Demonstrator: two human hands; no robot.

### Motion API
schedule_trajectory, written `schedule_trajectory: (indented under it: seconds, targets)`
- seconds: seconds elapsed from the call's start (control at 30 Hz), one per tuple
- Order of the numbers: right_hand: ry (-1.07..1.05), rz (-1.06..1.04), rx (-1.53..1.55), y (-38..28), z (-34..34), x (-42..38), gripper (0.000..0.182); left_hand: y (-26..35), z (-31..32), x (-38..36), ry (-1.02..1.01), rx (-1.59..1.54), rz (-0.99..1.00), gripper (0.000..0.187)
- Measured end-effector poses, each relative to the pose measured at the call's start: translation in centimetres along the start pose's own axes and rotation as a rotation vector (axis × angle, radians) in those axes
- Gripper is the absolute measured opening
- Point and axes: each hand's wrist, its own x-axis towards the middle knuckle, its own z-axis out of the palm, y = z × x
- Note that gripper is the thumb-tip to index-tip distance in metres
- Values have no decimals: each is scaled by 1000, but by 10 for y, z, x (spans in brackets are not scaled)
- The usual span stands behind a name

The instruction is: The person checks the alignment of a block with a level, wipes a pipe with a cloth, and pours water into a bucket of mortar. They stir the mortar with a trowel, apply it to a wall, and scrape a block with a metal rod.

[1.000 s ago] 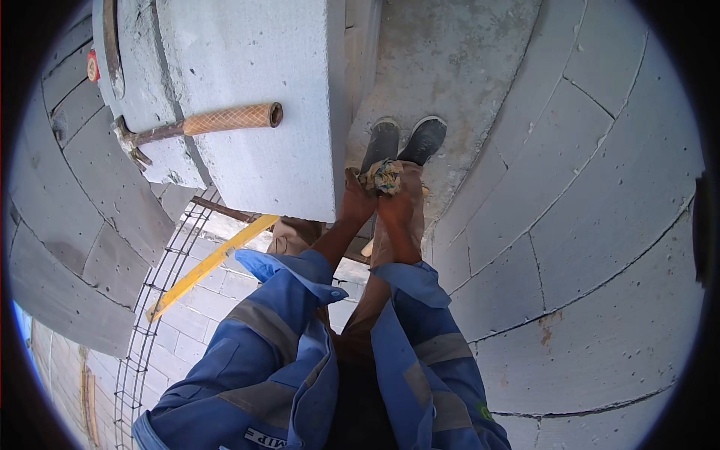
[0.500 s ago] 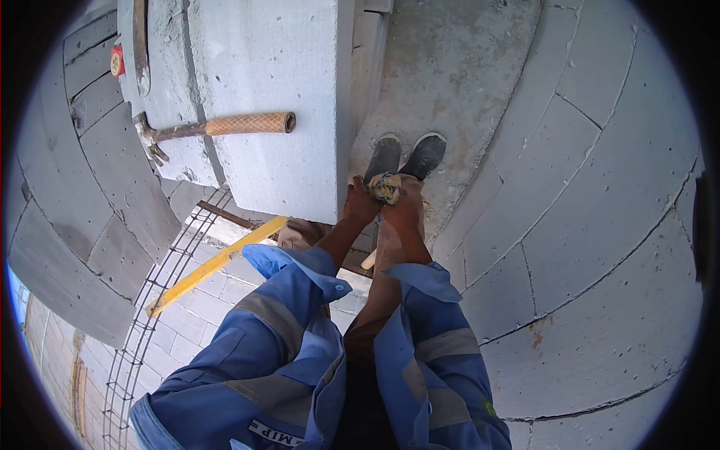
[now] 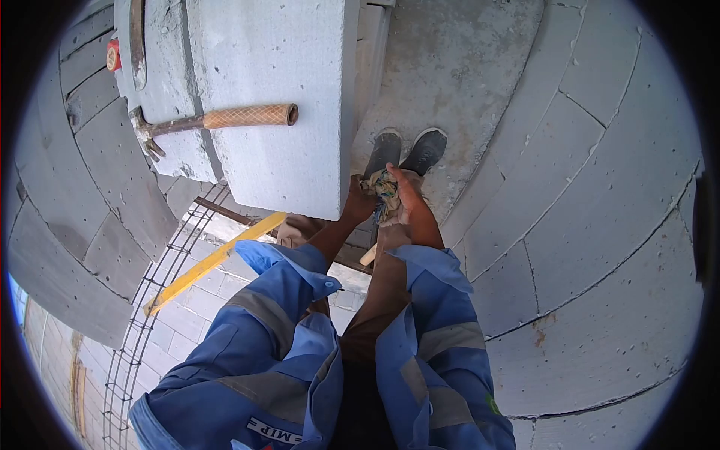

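Note:
A crumpled bundle (image 3: 386, 192) of tan, blue and yellowish material sits between my two hands, above my shoes. On its left side, my left hand (image 3: 361, 201) is closed round its edge. My right hand (image 3: 407, 193) lies along the other side, its fingers stretched out and touching the bundle. What the bundle is made of cannot be told. To the left, a claw hammer (image 3: 251, 115) with a patterned tan grip rests on pale blocks (image 3: 274, 165).
A yellow bar (image 3: 214, 258) leans at the lower left beside a steel rebar cage (image 3: 161, 281). A block wall (image 3: 592, 225) curves up on the right. My dark shoes (image 3: 425, 151) stand on a concrete surface (image 3: 457, 67). A red tape measure (image 3: 113, 55) lies at the upper left.
My right hand has opened from round the bundle and its fingers now stretch forward. The bundle looks looser and more spread out. My forearms have moved slightly apart.

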Motion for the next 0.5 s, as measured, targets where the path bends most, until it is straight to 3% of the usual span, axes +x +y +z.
schedule_trajectory:
  seconds: [0.17,0.27,0.33,0.37,0.43,0.5]
  targets:
    - [-19,-141,88,28,-8,34,69,1,16,1,143,135,30,64]
    - [147,-164,-13,36,-9,42,60,17,10,-8,135,209,-26,63]
    - [516,-460,-552,35,2,20,65,23,10,-8,85,208,-90,63]
    - [518,-459,-552,42,2,22,65,19,14,-6,98,259,-92,64]
    - [568,-699,-492,63,-3,34,98,18,18,-4,117,308,-101,64]
    - [541,-744,-496,66,0,25,98,18,17,-3,97,419,-83,63]
